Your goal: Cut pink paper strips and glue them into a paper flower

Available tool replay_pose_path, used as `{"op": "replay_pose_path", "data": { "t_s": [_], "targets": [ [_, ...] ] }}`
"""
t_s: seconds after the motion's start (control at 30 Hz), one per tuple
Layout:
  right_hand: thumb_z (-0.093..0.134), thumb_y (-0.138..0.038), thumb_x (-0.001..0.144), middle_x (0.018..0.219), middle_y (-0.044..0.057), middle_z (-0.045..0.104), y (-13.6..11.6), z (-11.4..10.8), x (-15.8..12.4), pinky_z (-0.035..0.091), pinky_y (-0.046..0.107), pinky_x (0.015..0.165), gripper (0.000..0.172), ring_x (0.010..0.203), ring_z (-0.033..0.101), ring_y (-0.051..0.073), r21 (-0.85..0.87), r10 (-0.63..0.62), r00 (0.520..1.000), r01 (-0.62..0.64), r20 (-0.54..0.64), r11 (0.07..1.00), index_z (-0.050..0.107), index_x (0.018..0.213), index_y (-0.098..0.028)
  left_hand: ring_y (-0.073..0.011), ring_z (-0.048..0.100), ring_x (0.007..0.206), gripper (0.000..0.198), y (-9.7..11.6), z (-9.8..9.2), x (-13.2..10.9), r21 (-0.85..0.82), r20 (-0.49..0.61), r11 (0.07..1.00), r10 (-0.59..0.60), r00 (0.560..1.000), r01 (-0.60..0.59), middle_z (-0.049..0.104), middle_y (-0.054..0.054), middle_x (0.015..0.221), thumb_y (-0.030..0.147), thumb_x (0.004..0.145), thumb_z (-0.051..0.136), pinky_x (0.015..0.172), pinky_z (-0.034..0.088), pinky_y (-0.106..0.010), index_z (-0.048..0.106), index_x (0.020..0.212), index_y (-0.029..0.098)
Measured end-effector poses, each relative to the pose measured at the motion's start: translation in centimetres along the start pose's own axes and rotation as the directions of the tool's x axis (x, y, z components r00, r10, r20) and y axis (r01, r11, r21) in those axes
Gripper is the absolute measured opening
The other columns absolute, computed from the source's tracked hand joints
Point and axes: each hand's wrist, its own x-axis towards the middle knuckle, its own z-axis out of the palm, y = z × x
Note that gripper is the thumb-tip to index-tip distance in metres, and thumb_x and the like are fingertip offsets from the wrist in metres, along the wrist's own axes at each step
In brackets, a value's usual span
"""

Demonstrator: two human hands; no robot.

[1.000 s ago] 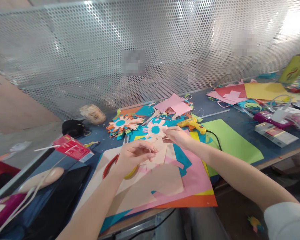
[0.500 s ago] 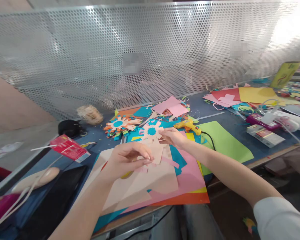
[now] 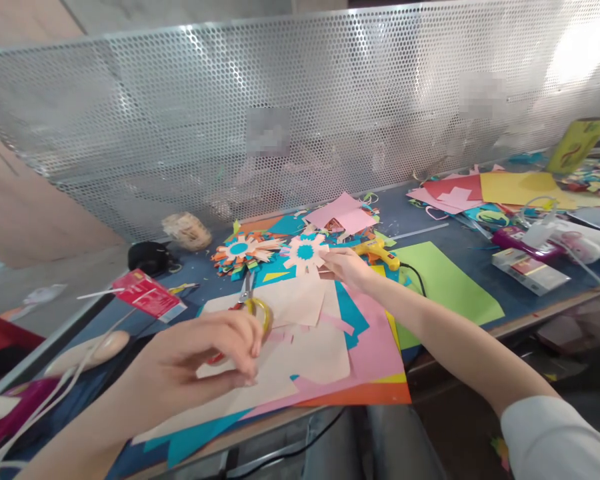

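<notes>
In my right hand (image 3: 349, 267) is a paper flower (image 3: 296, 256) with pale pink petals around a blue centre, pinched at its right edge above the paper pile. My left hand (image 3: 207, 350) is over the near left of the pale sheets (image 3: 313, 357), apart from the flower. Its fingers are curled and the thumb tip meets the fingertips; anything between them is too small to make out. Scissors (image 3: 260, 313) with a yellow and red handle lie just beyond the left hand, partly covered by it. A second paper flower (image 3: 239, 249), orange and pale with a blue centre, lies further left.
A yellow glue gun (image 3: 377, 252) with a black cord lies beside a green sheet (image 3: 447, 283). On the left are a red carton (image 3: 147, 293) with a straw and white cables. A perforated metal panel (image 3: 330, 120) stands along the back. Coloured sheets and scraps (image 3: 517, 189) lie at the right.
My left hand has drawn away from the flower, towards me and to the left, uncovering the scissors. My right hand still holds the flower at nearly the same spot, slightly higher.
</notes>
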Motion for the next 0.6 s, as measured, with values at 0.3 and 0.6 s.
{"op": "replay_pose_path", "data": {
  "t_s": [0.3, 0.6],
  "targets": [
    [0.076, -0.036, 0.051, 0.058, -0.003, 0.054, 0.0, -0.8, 0.6, 0.048, 0.030, 0.060, 0.030, 0.062, 0.056, 0.013, 0.022, -0.111, 0.992, 0.113, -0.056, 0.993, 0.055, 0.057, -0.016, -0.0169, 0.064, 0.068, 0.011, -3.5, 2.9, 1.5, 0.326, -0.088, 0.919, -0.202, 0.975, 0.220, 0.070, -0.003, 0.073, 0.023, 0.077, 0.060, 0.062, 0.052, -0.025, 0.070, 0.076, 0.024],
    [0.074, -0.041, 0.049, 0.060, -0.003, 0.055, -0.2, -1.7, 1.2, 0.047, 0.027, 0.058, 0.032, 0.060, 0.054, 0.011, 0.016, -0.252, 0.953, 0.258, -0.165, 0.966, 0.058, 0.060, -0.016, -0.0227, 0.061, 0.092, 0.025, -11.1, 7.5, 7.1, 0.617, 0.019, 0.763, -0.259, 0.966, 0.193, 0.068, -0.012, 0.096, 0.020, 0.084, 0.047, 0.082, 0.048, -0.034, 0.066, 0.098, 0.013]
  ]
}}
